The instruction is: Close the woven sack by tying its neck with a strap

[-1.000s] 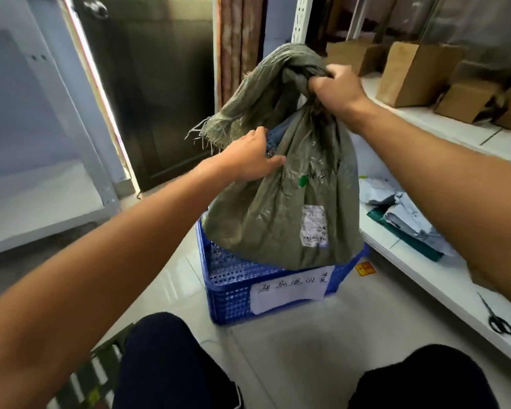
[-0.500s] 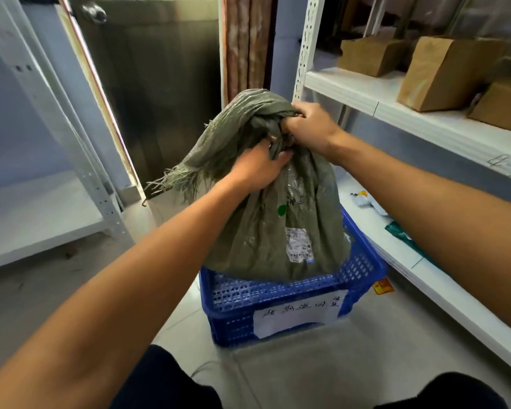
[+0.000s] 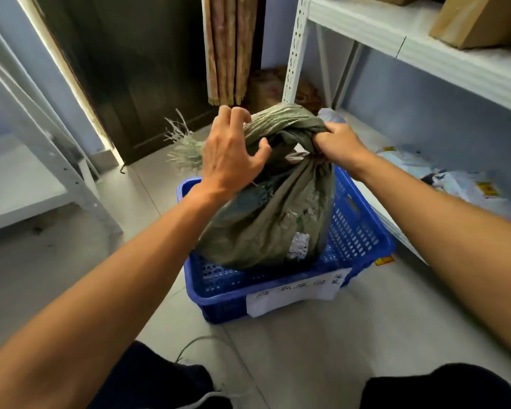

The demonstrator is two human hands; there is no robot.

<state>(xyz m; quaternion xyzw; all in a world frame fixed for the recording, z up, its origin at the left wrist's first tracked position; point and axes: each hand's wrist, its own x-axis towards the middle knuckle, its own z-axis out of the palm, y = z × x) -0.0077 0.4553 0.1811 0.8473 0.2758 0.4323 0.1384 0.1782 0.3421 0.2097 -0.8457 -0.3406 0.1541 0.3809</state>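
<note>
The soft, floppy grey-green woven sack [image 3: 266,231] is being gripped tight at its twisted neck [image 3: 295,132], probably the best place, by the right hand [image 3: 337,144], the left hand [image 3: 227,156] being spread on top.

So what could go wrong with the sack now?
The twist might unwind: only the right hand grips the sack at its neck, the left hand just rests on the folded top, and no strap shows yet. The sack also leans toward the left rim of the blue crate, so it could tip.
</note>
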